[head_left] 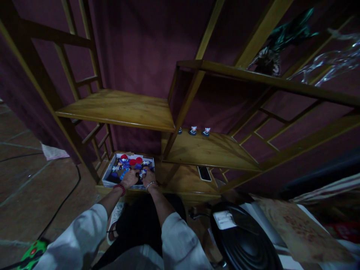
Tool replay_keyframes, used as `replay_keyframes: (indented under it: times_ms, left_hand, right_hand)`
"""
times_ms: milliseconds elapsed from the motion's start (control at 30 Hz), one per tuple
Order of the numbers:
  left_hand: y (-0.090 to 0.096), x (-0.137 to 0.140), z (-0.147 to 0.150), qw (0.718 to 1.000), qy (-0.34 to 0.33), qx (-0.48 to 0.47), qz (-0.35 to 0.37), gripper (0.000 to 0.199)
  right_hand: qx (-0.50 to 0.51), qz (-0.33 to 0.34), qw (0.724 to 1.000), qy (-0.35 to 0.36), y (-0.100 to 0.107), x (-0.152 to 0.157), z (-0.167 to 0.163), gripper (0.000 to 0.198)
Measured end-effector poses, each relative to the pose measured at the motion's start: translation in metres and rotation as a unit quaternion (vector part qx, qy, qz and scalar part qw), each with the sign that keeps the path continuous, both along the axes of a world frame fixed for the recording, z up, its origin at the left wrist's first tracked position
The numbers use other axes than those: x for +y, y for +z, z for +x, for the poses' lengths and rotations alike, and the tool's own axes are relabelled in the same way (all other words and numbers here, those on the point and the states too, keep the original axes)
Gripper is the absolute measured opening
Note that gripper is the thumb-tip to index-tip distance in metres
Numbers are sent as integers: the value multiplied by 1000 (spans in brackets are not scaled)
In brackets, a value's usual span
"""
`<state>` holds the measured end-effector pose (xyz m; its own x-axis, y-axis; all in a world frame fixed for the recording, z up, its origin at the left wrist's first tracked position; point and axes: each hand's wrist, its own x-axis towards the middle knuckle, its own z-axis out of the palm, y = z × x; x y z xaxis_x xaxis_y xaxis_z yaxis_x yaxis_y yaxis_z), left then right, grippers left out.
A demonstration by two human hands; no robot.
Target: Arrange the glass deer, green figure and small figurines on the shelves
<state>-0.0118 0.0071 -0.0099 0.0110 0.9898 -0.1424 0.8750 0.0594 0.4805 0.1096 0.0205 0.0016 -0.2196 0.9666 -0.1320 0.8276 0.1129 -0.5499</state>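
Note:
A white open box [108, 175] on the lowest shelf holds several small figurines [123, 162] in blue, white and red. Both my hands reach down into its front right part. My right hand [149, 177] is closed on a small blue and white figurine [143, 173]. Just left of it, my left hand [130, 179] has its fingers pinched together beside a small dark piece; what they grip is too small to make out. A red bead bracelet circles the left wrist and a silver bangle the right.
Two small figurines [192, 131] and part of a third stand on the middle wooden shelf [208, 150]. A phone [204, 173] lies on the lower shelf. A black stool-like seat [244, 240] is at my right; a cable [67, 204] crosses the floor at left.

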Motion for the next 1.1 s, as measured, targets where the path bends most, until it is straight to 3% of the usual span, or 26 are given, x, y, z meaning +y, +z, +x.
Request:
replay_keyframes:
  times_ms: [500, 800, 1100]
  left_hand:
    - [10, 0, 0, 996, 37, -85, -2, 35]
    - [2, -1, -1, 995, -25, -88, -38, 34]
    - [-1, -1, 2, 997, -28, -60, -42, 34]
  right_hand:
    - [-8, 29, 1000, -8, -12, 2, -4, 34]
    - [-60, 16, 998, -8, -8, -2, -7, 33]
    - [-75, 14, 997, -6, -7, -4, -8, 31]
